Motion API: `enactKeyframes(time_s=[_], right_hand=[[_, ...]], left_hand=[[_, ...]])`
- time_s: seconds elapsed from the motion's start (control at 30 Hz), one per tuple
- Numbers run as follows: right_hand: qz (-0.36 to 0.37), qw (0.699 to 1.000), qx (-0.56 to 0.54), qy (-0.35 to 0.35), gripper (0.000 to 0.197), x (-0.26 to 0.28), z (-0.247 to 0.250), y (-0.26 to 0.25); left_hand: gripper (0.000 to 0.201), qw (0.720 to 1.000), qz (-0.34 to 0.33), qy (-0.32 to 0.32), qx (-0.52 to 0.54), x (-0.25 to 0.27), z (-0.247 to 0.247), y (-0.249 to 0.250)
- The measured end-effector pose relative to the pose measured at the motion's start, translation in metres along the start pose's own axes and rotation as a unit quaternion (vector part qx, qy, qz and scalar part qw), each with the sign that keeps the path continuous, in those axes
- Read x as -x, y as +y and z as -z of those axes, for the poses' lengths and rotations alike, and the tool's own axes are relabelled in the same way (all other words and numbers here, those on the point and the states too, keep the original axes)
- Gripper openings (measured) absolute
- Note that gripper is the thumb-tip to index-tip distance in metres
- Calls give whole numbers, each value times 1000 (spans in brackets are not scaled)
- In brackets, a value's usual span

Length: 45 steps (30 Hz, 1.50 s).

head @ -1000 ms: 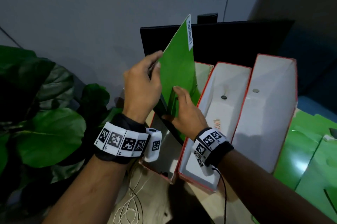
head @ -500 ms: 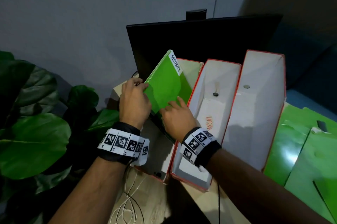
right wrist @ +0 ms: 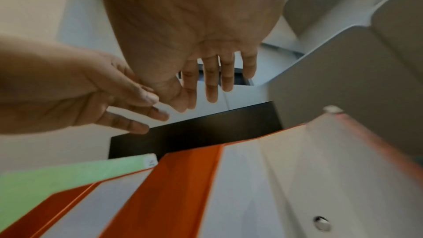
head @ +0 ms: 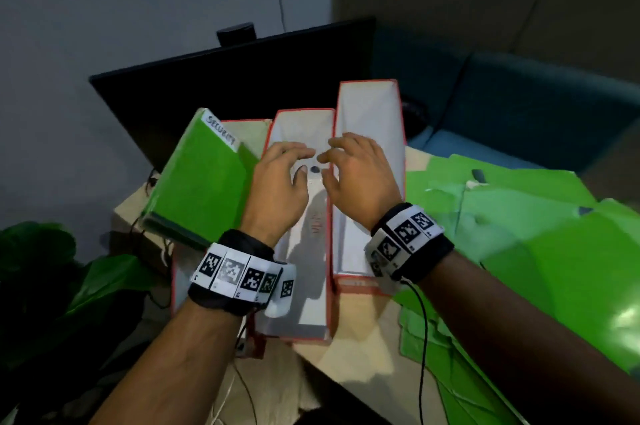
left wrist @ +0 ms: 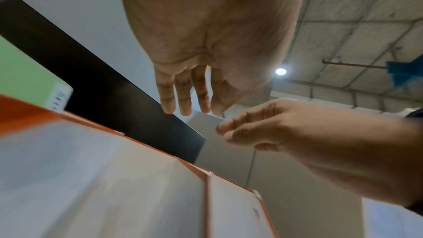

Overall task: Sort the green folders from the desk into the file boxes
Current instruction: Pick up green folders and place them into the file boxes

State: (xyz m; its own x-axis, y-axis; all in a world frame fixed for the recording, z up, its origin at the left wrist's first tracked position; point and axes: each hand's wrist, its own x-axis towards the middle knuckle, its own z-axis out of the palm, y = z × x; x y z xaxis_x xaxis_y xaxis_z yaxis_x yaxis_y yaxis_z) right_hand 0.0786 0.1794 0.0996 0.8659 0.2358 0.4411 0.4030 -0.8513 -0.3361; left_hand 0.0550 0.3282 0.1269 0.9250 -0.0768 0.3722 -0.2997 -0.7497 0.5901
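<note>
We note 3 white card file boxes with orange-red edges standing side by side on the pale wooden desk (head: pixel 360 352), in front of a black monitor (head: pixel 242 78). The left file box (head: pixel 175 281) already holds a green folder with a white handwritten label tab (head: pixel 201 178), which leans to the left and stands proud of the box rim. The middle file box (head: pixel 301 272) and the right file box (head: pixel 367 106) show no folder inside in these views.

Our left hand (head: pixel 280 182) and right hand (head: pixel 360 175) both hover above the middle and right boxes, near each other but apart. Each grip is slack: fingers loosely spread and slightly bent, pinching nothing and touching nothing, as both wrist views confirm.

The remaining loose green folders (head: pixel 519 234) lie overlapped on the desk to the right of the boxes, several of them, count uncertain because of the overlap and blur.

We judge that 1 filing step is complete and the hands are between folders. The next move calls for a reach to the right, to the pile, lifting 1 folder only, reading its tab, and choosing the matching box. The sheets look thin and glossy, so separating the top one cleanly will likely need a pinch at an edge.
</note>
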Motion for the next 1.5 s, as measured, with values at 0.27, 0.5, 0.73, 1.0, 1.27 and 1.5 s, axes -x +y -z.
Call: enactKeyframes(time_s=[0.27, 0.5, 0.73, 1.0, 1.27, 1.5], right_hand=[[-197, 980, 20, 26, 23, 98, 82, 112], [-389, 918, 50, -51, 31, 211, 122, 180], [-480, 874, 43, -57, 34, 288, 156, 219], [-563, 812, 29, -153, 37, 374, 164, 247], [-558, 793, -2, -242, 40, 405, 153, 256], [-552, 801, -8, -234, 48, 390, 154, 263]], left_hand=[[30, 984, -102, -96, 110, 10, -101, 91], [26, 956, -76, -264, 99, 45, -187, 161], [28, 920, -48, -379, 89, 82, -269, 195], [65, 905, 118, -408, -25, 106, -343, 172], [74, 899, 208, -382, -53, 86, -353, 172], [73, 893, 254, -307, 208, 73, -341, 196]])
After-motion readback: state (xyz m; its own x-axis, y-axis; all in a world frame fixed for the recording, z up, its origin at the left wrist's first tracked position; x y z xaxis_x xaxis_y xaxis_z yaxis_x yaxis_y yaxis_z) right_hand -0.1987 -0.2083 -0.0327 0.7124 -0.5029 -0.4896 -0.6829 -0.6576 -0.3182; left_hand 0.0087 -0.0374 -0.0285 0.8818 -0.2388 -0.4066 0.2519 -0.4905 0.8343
